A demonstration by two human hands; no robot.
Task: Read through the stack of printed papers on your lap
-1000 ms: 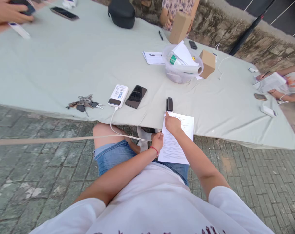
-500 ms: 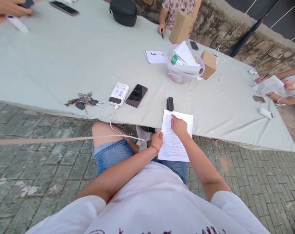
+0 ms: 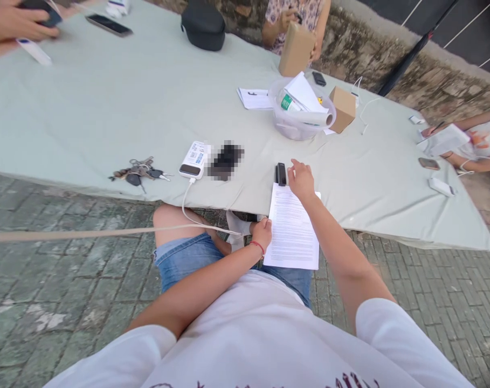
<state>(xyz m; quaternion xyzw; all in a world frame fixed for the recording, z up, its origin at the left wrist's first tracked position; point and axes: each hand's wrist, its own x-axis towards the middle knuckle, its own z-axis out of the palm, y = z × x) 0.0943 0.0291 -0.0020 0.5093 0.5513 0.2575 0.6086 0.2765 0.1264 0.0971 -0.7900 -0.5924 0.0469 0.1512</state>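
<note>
My left hand [image 3: 262, 234] grips the left edge of the printed paper sheets [image 3: 290, 237], which reach from the table edge over my lap. Just beyond the top of the sheets, a small black stapler [image 3: 281, 174] lies on the table. My right hand [image 3: 302, 180] is over the upper right part of the sheets, beside the stapler but apart from it. Its fingers are partly bent and spread, with nothing between them. To the left are a white power bank [image 3: 193, 160] with a cable plugged in and a dark, pixelated phone-sized thing [image 3: 226, 160].
A bunch of keys [image 3: 138, 173] lies near the table's front edge. Farther back stand a clear plastic tub [image 3: 295, 131] with papers, a cardboard box [image 3: 342, 109] and a black case [image 3: 203, 26]. Other people's hands are at the far left, back and right. A pale strap [image 3: 67, 235] crosses at left.
My right hand has lifted off the sheets' upper part and moved forward toward the stapler, its fingers spreading. My left hand still holds the sheets. The person opposite has raised a hand.
</note>
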